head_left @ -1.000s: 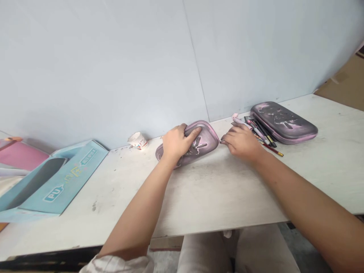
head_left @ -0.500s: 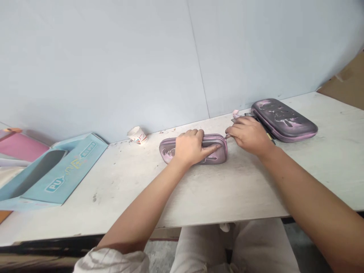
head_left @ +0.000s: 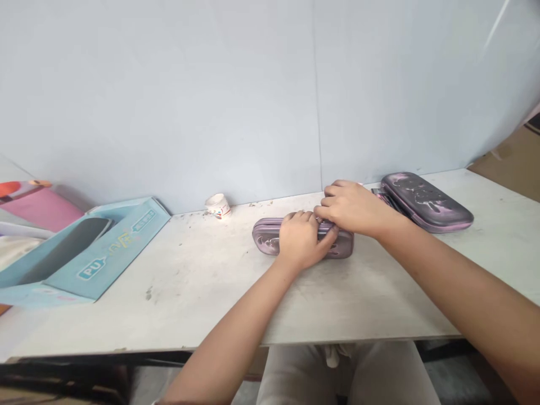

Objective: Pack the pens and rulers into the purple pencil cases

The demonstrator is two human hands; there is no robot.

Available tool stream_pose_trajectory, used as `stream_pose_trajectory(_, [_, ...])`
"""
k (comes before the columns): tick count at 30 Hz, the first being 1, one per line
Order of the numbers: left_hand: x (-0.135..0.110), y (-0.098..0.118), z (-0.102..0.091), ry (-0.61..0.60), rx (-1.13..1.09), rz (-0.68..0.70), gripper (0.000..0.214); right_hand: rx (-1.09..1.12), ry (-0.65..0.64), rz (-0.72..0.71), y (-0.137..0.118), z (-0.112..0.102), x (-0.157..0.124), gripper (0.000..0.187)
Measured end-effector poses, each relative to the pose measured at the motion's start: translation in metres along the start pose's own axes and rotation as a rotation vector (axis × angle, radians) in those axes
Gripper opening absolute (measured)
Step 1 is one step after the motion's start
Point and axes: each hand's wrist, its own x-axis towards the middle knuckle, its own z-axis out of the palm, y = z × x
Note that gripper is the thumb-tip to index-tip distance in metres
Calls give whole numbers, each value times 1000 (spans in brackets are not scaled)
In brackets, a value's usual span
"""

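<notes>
A purple pencil case [head_left: 266, 239] lies closed on the white table [head_left: 211, 292], its long side toward me. My left hand [head_left: 302, 242] wraps over its middle, fingers curled round the top edge. My right hand [head_left: 350, 207] sits at the case's far upper edge with its fingers pinched together beside my left fingers; what they pinch is hidden, it may be the zip pull. A second purple pencil case [head_left: 426, 201] lies to the right near the wall, with a few pens [head_left: 379, 194] showing just behind my right hand.
A light blue cardboard box [head_left: 97, 253] lies open on the table's left, with pink material [head_left: 42, 208] behind it. A small paper cup [head_left: 217, 205] lies on its side by the wall. Brown cardboard [head_left: 514, 163] stands at the far right.
The near case went from tilted up to lying flat. My right hand moved left from the case's right end along its top edge, until it met my left fingers.
</notes>
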Motion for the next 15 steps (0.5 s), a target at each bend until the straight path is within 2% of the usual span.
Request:
stream_pose_trajectory(3, [1,2,-1,4,-20,-44,33,45,-85,76,-4,-8,1,16])
stream_pose_trajectory(6, [-2,3,-2,23,-37,-72,36,177,-97,314,-17,-2,-6,25])
stream_pose_trajectory(10, [-10,7,-1,31,-58,-76,37,393,26,586,-44,19,-17,41])
stream_pose_trajectory(12, [-14,9,-1,35,-73,-60,37,417,100,647,-56,28,-22,42])
stream_pose_trajectory(15, [-18,6,-3,32,-79,-25,40,371,154,647,-63,34,-25,40])
